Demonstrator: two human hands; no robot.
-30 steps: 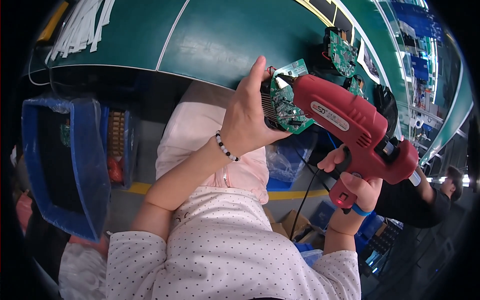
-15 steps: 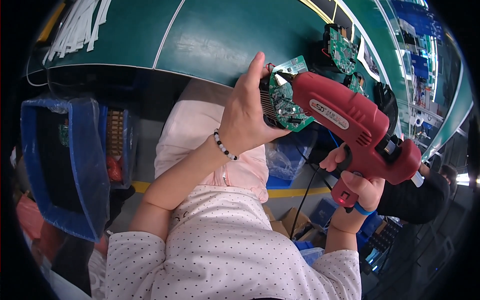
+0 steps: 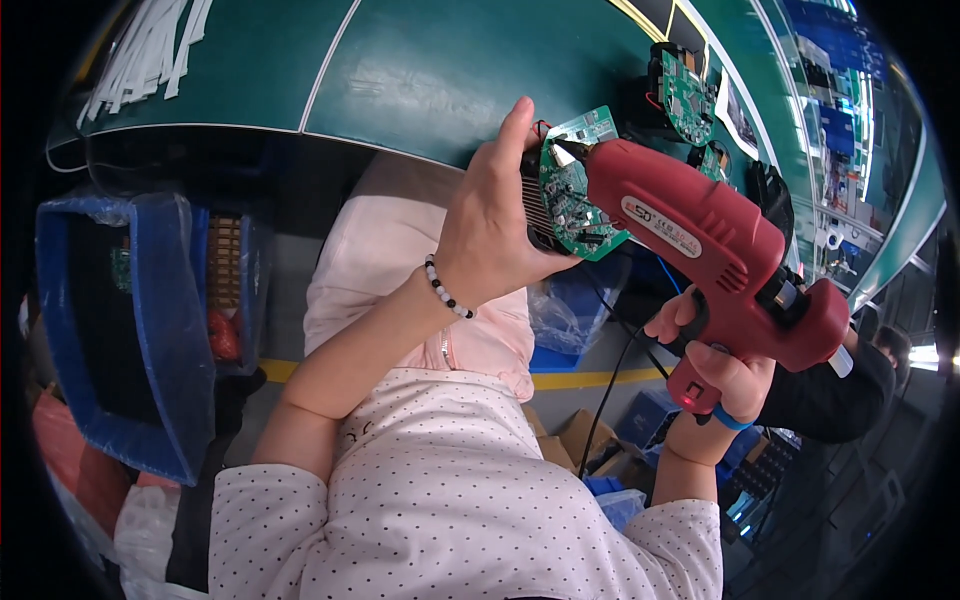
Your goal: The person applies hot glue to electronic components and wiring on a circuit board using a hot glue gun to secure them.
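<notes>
My left hand point(image 3: 495, 220) grips a black finned part that carries a green circuit board point(image 3: 575, 205), held up over the table's front edge. The thumb points upward along the board's left side, and most of the other fingers are hidden behind it. A red hot glue gun point(image 3: 690, 220) is in my right hand point(image 3: 725, 365), which is wrapped round its handle. The gun's nozzle point(image 3: 568, 152) is at the upper part of the board; I cannot tell whether it touches. A glue stick point(image 3: 840, 362) pokes out of the gun's rear.
Another black unit with a green board point(image 3: 688, 105) stands on the green table point(image 3: 430, 75). White strips point(image 3: 140, 60) lie at the far left. Blue bins point(image 3: 165, 340) stand at left below the table. A black cable point(image 3: 603, 415) hangs below the gun. Another person's dark sleeve point(image 3: 830, 400) is at right.
The glue gun has shifted very slightly to the right and the view has moved a little. Both hands keep their holds, with the nozzle still at the board's upper part.
</notes>
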